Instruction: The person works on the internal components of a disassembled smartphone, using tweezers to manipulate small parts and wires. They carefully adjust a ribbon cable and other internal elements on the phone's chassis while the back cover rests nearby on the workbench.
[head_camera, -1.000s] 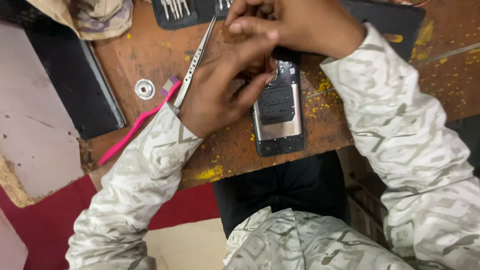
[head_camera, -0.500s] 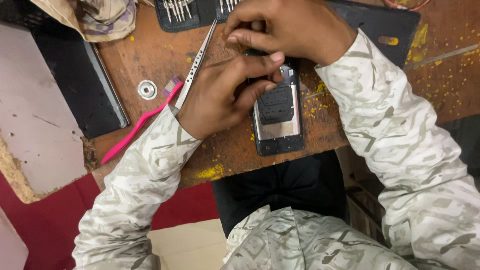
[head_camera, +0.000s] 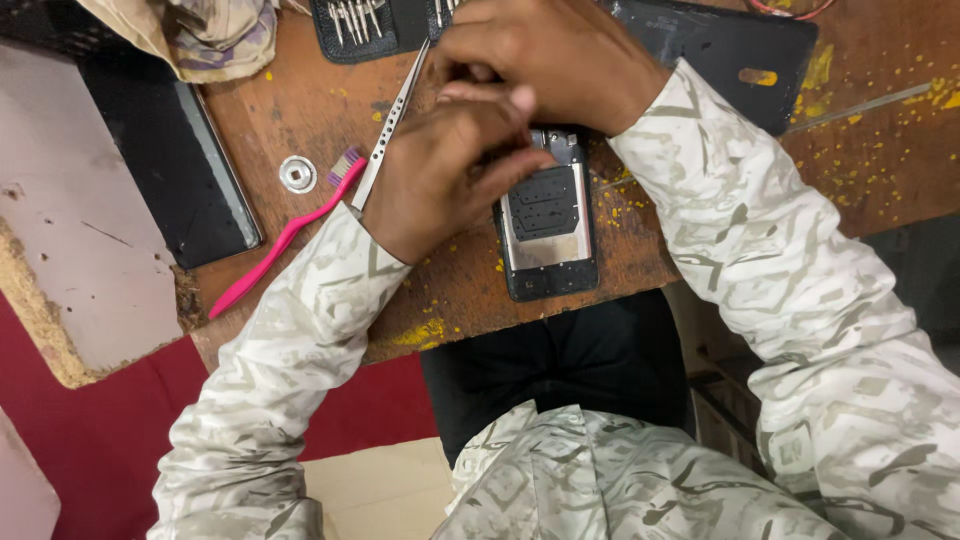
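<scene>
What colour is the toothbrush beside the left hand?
Pink, with pale bristles; the toothbrush shows best in the head view.

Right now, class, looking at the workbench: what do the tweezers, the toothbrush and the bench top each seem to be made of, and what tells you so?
Tweezers: probably steel, going by the bright silvery sheen and thin, straight blades.
Toothbrush: likely plastic; uniform glossy pink handle, bristle head at the upper end.
Bench top: seemingly wood, brown and worn, flecked with yellow specks; the exact material is uncertain.

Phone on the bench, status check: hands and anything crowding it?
Left hand and right hand both on opened phone, top end. Tweezers, pink toothbrush lie beside left hand.
</scene>
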